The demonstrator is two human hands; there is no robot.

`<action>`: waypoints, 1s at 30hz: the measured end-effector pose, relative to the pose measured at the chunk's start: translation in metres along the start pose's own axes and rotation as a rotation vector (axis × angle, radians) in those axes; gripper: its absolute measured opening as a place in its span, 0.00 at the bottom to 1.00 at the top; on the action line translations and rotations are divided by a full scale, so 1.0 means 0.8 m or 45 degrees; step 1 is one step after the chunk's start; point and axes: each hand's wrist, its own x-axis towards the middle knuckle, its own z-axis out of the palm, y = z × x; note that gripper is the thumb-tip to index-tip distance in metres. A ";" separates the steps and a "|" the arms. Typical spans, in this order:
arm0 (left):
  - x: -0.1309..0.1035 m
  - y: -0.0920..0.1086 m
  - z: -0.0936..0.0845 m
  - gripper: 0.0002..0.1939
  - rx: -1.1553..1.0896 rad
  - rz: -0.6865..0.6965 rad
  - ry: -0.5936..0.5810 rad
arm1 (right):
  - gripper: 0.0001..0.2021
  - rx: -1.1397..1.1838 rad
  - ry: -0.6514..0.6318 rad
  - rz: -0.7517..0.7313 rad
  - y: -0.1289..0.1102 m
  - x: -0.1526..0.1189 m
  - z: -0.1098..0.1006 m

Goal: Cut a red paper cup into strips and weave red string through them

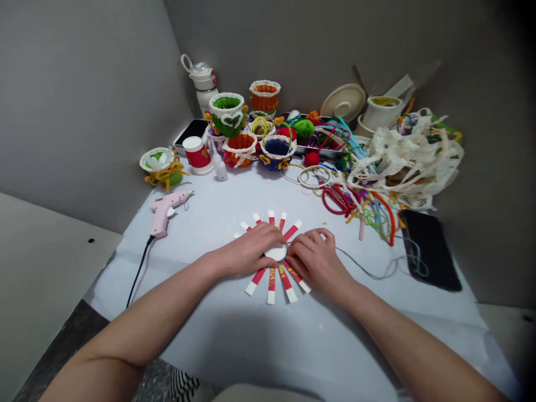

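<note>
A paper cup cut into red-and-white strips (pixel 273 279) lies flattened like a star on the white table (pixel 259 340), its round white base (pixel 276 252) in the middle. My left hand (pixel 251 250) rests flat on the left strips, fingertips at the base. My right hand (pixel 315 258) presses on the right side, fingers curled at the base's edge. A thin grey yarn strand (pixel 368 272) runs from my right hand toward the right. Whether my fingers pinch it is hidden.
A pink glue gun (pixel 165 211) with a black cord lies at the left. Several yarn-wrapped cup baskets (pixel 247 129) and a red cup (pixel 196 154) stand at the back. Lace ribbon (pixel 408 156), pipe cleaners (pixel 360 206) and a black phone (pixel 429 248) sit at the right.
</note>
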 end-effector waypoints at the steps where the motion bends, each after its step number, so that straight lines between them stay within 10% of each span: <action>1: 0.000 0.000 0.000 0.16 -0.007 0.005 -0.002 | 0.09 0.002 0.001 0.009 -0.001 0.000 0.001; 14: 0.005 0.015 0.024 0.21 0.133 -0.182 0.059 | 0.08 0.134 -0.126 0.040 0.005 -0.003 -0.008; 30: -0.007 -0.003 -0.018 0.19 0.110 -0.009 -0.218 | 0.11 0.020 -0.396 -0.290 -0.017 -0.025 -0.043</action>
